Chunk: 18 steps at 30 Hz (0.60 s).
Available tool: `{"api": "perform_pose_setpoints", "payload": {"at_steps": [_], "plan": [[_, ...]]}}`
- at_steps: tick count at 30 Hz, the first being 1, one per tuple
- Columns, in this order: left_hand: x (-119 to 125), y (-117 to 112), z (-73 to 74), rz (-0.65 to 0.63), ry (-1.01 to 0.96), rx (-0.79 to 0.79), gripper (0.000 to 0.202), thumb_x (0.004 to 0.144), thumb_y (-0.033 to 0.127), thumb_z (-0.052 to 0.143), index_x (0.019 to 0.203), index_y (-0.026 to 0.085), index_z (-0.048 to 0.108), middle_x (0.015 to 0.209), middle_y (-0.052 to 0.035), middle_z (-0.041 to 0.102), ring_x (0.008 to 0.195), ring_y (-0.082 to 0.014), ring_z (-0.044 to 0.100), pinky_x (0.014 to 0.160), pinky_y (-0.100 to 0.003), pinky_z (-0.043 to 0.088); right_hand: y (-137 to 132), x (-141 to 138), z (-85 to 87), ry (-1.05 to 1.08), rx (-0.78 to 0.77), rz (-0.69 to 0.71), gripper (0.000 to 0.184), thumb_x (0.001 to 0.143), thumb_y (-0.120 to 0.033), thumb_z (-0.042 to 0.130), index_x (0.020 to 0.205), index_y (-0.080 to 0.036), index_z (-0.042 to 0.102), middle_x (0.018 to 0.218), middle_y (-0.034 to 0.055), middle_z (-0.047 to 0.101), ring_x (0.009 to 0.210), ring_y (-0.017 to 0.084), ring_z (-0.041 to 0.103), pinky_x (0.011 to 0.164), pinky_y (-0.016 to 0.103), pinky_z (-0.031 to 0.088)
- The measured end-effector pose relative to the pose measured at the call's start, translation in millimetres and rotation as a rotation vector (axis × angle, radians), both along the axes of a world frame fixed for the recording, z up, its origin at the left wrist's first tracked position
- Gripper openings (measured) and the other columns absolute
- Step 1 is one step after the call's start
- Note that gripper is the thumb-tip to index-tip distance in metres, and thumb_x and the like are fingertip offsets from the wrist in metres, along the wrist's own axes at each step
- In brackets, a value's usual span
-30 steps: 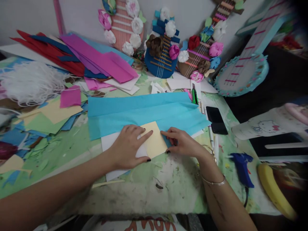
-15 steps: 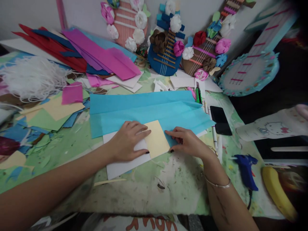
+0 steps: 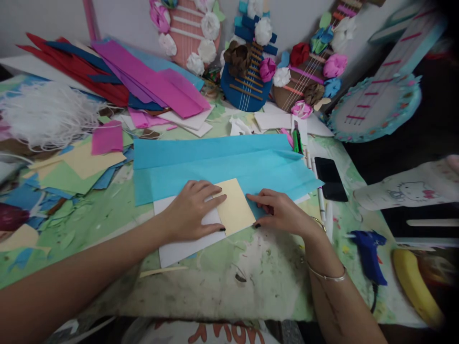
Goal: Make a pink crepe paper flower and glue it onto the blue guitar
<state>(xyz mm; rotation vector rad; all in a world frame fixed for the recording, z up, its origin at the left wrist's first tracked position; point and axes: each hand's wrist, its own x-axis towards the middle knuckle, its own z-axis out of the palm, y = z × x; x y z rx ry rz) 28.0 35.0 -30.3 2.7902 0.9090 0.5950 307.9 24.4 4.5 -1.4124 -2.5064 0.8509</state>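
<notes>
My left hand (image 3: 193, 210) lies flat with fingers apart, pressing on a white sheet (image 3: 175, 251) and the left side of a cream paper piece (image 3: 234, 205). My right hand (image 3: 281, 212) rests at the right side of that cream piece. Its index finger is stretched out over blue paper, the thumb sits apart from it near the cream piece's lower right corner, and the other fingers curl under. A large turquoise paper sheet (image 3: 211, 157) with creases spreads beyond both hands, partly under the white and cream pieces.
Left are paper scraps (image 3: 71, 172), white cord (image 3: 50, 114) and coloured sheets (image 3: 154, 81). Paper-flowered guitar crafts (image 3: 247, 81) lean behind. At right lie a phone (image 3: 330, 179), markers (image 3: 321, 203), a blue glue gun (image 3: 369, 253), a banana (image 3: 416, 286) and a cup (image 3: 405, 186).
Both hands keep nearly the same place. The cream piece's right corner and my right thumb sit very slightly further right; the view has shifted a little.
</notes>
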Motion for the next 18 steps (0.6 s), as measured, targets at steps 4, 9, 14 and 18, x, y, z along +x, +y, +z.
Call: {"api": "perform_pose_setpoints", "payload": {"at_steps": [4, 9, 14, 18], "plan": [[-1.7, -0.3, 0.4, -0.023, 0.014, -0.007, 0.065, 0.08, 0.058, 0.059, 0.128, 0.013, 0.055, 0.128, -0.0219, 0.057, 0.118, -0.0386, 0.048, 0.092, -0.056, 0.037, 0.2, 0.9, 1.1, 0.002, -0.026, 0.005, 0.06, 0.077, -0.021, 0.073, 0.134, -0.018, 0.055, 0.083, 0.0025, 0.053, 0.071, 0.015, 0.05, 0.063, 0.027, 0.04], [-2.0, -0.8, -0.6, -0.017, 0.017, -0.01, 0.066, 0.08, 0.057, 0.06, 0.128, 0.013, 0.054, 0.129, -0.0219, 0.056, 0.118, -0.0385, 0.047, 0.093, -0.056, 0.036, 1.0, 3.4, 0.0, 0.033, -0.04, 0.014, 0.057, 0.079, -0.022, 0.071, 0.133, -0.019, 0.056, 0.084, 0.0025, 0.051, 0.071, 0.014, 0.05, 0.062, 0.027, 0.04], [-1.8, -1.0, -0.4, -0.021, 0.04, -0.002, 0.065, 0.081, 0.058, 0.059, 0.128, 0.012, 0.054, 0.129, -0.0223, 0.055, 0.118, -0.0387, 0.047, 0.093, -0.056, 0.035, 1.0, 1.8, 0.0, 0.018, -0.035, 0.001, 0.058, 0.077, -0.022, 0.072, 0.133, -0.019, 0.056, 0.084, 0.0022, 0.052, 0.07, 0.014, 0.05, 0.063, 0.027, 0.04], [-2.3, -0.5, 0.1, -0.023, 0.06, -0.006, 0.066, 0.081, 0.059, 0.057, 0.129, 0.014, 0.053, 0.131, -0.0215, 0.054, 0.119, -0.0381, 0.046, 0.093, -0.055, 0.035, 0.3, -0.2, 0.6, 0.009, -0.018, -0.003, 0.058, 0.077, -0.023, 0.072, 0.133, -0.02, 0.056, 0.083, 0.002, 0.053, 0.07, 0.014, 0.05, 0.062, 0.027, 0.04]]}}
